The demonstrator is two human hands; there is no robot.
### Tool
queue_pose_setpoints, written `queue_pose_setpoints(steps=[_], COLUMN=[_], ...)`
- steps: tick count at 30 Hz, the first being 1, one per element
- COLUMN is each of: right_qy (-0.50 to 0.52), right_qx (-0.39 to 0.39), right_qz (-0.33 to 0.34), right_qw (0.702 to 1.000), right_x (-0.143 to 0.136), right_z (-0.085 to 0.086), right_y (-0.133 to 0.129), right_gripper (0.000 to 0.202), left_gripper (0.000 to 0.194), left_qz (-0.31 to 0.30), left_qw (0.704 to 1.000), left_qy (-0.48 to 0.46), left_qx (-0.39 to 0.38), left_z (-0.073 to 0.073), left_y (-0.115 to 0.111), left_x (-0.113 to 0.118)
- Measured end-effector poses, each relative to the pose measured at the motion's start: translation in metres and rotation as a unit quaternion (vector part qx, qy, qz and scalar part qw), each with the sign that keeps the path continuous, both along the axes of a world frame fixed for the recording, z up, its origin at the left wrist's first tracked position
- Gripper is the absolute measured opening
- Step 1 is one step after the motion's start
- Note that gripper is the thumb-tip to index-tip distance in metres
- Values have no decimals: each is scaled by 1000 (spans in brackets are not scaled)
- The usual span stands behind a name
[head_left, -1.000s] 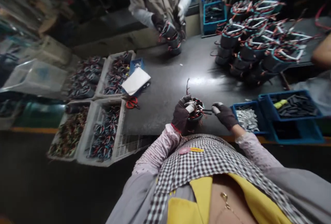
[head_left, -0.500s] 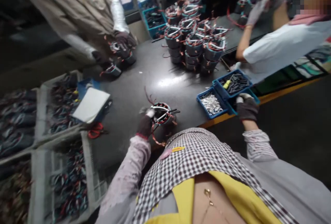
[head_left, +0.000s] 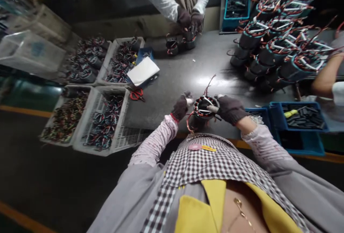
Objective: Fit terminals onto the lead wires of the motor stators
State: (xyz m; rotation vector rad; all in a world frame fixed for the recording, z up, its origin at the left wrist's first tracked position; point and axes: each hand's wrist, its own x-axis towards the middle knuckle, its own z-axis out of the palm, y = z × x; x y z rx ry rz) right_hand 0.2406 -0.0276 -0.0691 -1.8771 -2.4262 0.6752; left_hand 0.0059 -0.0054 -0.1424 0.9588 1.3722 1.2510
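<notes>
A wound motor stator (head_left: 205, 107) with a black ring, white strips and loose red wires stands at the near edge of the dark table, in front of the checked apron. My right hand (head_left: 229, 109), in a dark glove with pale fingertips, is closed on its right rim, the thumb over the ring's opening. Just left of the ring is my left hand (head_left: 181, 107), its fingers bent together; whether they pinch a wire is too small to tell. Red wires stick up behind the ring and hang down on its left.
Stacked stators (head_left: 268, 50) fill the back right. Blue bins (head_left: 303, 116) with black sleeves sit at the right. On the left are red scissors (head_left: 137, 94), a white pad (head_left: 143, 71) and crates (head_left: 100, 118). Across the table, a person's gloved hands (head_left: 190, 21) hold a stator.
The view has swung left. My right hand has come from the blue bins to the stator's right rim. The person's hands across the table have come together on one stator.
</notes>
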Motion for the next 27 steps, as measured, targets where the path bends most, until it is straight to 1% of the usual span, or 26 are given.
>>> queue_pose_setpoints(steps=[1, 2, 3, 4, 5, 6, 7, 8, 9, 11, 12, 13, 14, 16, 17, 18, 19, 21, 22, 23, 24, 27], right_qy=[-41, -81, -113, -137, -153, -162, -166, -170, -175, -177, -168, -155, -142, -121, -123, -132, -146, -175, -190, -203, -215, -225], right_qx=[-23, -36, -43, -47, -51, -55, -57, -58, -58, -49, -44, -42, -41, -35, -22, -1, 28, 76, 83, 78, 66, 43], right_qz=[20, 29, 35, 41, 49, 57, 62, 62, 55, 31, 20, 11, 2, -11, -19, -25, -27, -20, -22, -27, -40, -74], right_qw=[999, 996, 992, 989, 986, 984, 983, 982, 981, 983, 985, 987, 989, 992, 992, 991, 989, 981, 978, 976, 974, 971], right_x=[-12, -20, -25, -28, -29, -29, -29, -28, -27, -25, -25, -24, -23, -23, -24, -27, -31, -43, -51, -58, -65, -79], right_z=[5, 8, 10, 11, 12, 12, 12, 11, 10, 7, 6, 5, 4, 3, 2, 2, 1, 0, -1, -2, -3, -5], right_y=[7, 11, 13, 14, 14, 14, 13, 13, 13, 11, 10, 8, 6, 0, -3, -5, -7, -5, -3, 0, 3, 9], right_gripper=[53, 48, 43, 41, 40, 40, 40, 41, 42, 44, 44, 44, 45, 46, 46, 46, 44, 41, 40, 39, 38, 37], left_gripper=[28, 32, 36, 38, 40, 41, 42, 43, 43, 43, 44, 44, 42, 37, 36, 36, 40, 53, 58, 58, 54, 39], left_qz=[3, -14, -60, -133, -220, -302, -369, -420, -457, -500, -511, -514, -509, -500, -497, -488, -468, -415, -394, -386, -390, -435], left_qw=[999, 997, 993, 982, 962, 933, 895, 850, 800, 704, 668, 644, 631, 620, 620, 630, 648, 693, 711, 723, 730, 744], left_qy=[23, 51, 78, 104, 132, 170, 224, 293, 368, 488, 524, 546, 558, 565, 563, 560, 557, 552, 546, 537, 524, 454], left_qx=[27, 52, 71, 83, 91, 100, 111, 121, 126, 129, 136, 152, 175, 216, 226, 229, 224, 207, 201, 199, 203, 227], left_z=[6, 12, 18, 23, 27, 31, 35, 37, 39, 42, 42, 41, 39, 34, 32, 30, 28, 26, 26, 25, 24, 17], left_y=[1, 1, 2, 3, 4, 5, 7, 9, 11, 12, 11, 7, 3, -9, -15, -19, -23, -26, -26, -24, -22, -12], left_x=[-8, -15, -18, -18, -15, -9, -2, 6, 14, 23, 25, 25, 24, 20, 17, 15, 12, 5, 1, -2, -6, -13])
